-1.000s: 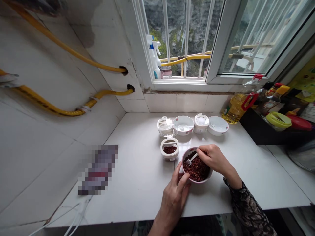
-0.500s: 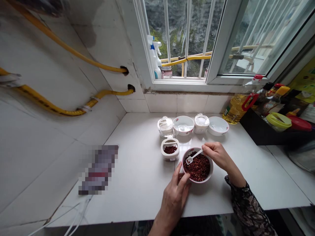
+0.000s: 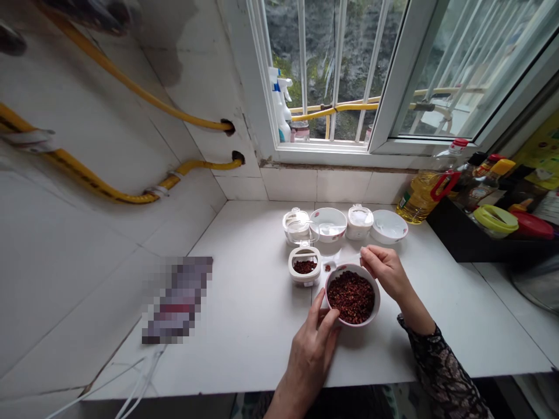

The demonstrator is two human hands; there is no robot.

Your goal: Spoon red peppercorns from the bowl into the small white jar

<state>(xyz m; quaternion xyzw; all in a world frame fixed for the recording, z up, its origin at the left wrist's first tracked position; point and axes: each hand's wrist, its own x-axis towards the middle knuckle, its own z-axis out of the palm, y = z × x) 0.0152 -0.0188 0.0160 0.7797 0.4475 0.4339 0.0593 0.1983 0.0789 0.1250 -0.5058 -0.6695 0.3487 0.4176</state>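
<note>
A white bowl (image 3: 377,298) with a pinkish rim holds dark red, dried peppercorn-like spice (image 3: 350,297). My left hand (image 3: 312,343) grips its left side, thumb and fingertips at the rim. In my right hand (image 3: 384,269), closed fingers pinch the handle of a small white spoon (image 3: 328,266). The spoon's scoop carries a few red grains and hangs just past the bowl's far rim, near an open white jar (image 3: 301,279). That jar, left of the bowl, contains the same red spice; its clear lid stands raised behind it.
Behind stand a white-lidded jar (image 3: 293,224), a flowered bowl (image 3: 327,231), another jar (image 3: 360,224) of white contents and a shallower bowl (image 3: 390,228). An oil bottle (image 3: 417,198) and a black rack (image 3: 454,238) of condiments are at the right. A blurred-out object (image 3: 179,302) with cables lies left.
My right hand has moved the spoon out from over the bowl to beyond its far rim, toward the spice jar. My left hand stays on the bowl.
</note>
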